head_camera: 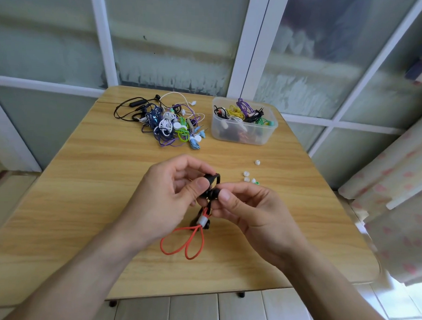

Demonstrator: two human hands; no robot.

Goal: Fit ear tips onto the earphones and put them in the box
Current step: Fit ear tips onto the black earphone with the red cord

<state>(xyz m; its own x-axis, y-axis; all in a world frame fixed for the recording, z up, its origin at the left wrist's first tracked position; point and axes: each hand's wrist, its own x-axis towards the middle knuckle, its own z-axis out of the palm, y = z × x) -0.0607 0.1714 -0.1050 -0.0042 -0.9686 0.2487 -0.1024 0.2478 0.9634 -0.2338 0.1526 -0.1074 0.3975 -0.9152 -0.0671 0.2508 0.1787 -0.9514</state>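
Note:
Above the middle of the wooden table [107,179], both hands hold one pair of earphones with black buds [212,184] and a red cord [189,241] bundled by a white clip. My left hand [169,194] grips a black bud between thumb and fingers. My right hand [246,205] pinches the other black bud right beside it. The red cord loops hang down onto the table. Several loose ear tips [249,177], white and one green, lie just right of my hands. The clear plastic box [242,134] at the back right holds several coiled earphones.
A tangled pile of earphones [168,124] in black, white, purple, green and blue lies at the back centre. Frosted glass panels with white frames stand behind the table. A patterned curtain [396,204] hangs at the right edge.

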